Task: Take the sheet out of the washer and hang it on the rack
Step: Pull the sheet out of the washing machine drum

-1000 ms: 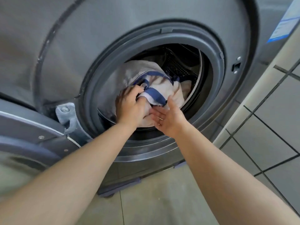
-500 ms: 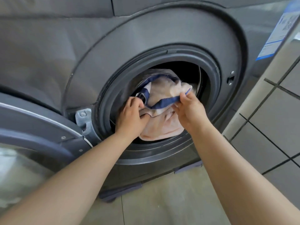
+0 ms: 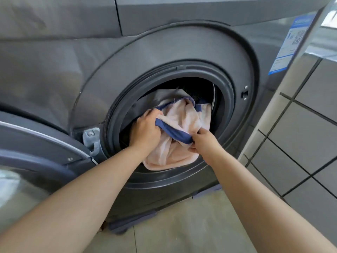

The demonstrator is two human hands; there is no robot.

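A: Status? Near to far, please.

B: Lower left of frame: the washer's open round glass door with grey rim (image 3: 42, 161), swung clear. Centre: left hand (image 3: 145, 131) with fingers clenched round a bunch of the pale pink sheet with navy blue border (image 3: 175, 143). Right hand (image 3: 205, 142) just right of it, fingers pinching the navy edge.

A: Sheet out yet?

B: Partly. A fold hangs over the lower lip of the dark rubber door seal (image 3: 228, 99); the rest runs back into the dark drum behind, centre of frame. How much is still inside I can't tell.

A: So progress?

B: Early, I'd say. Door open and sheet grasped, both done. Left: pull it fully clear of the grey front-loading washer (image 3: 164, 42), carry it, hang it. No rack in view. Only grey floor tiles (image 3: 300, 139) at right.
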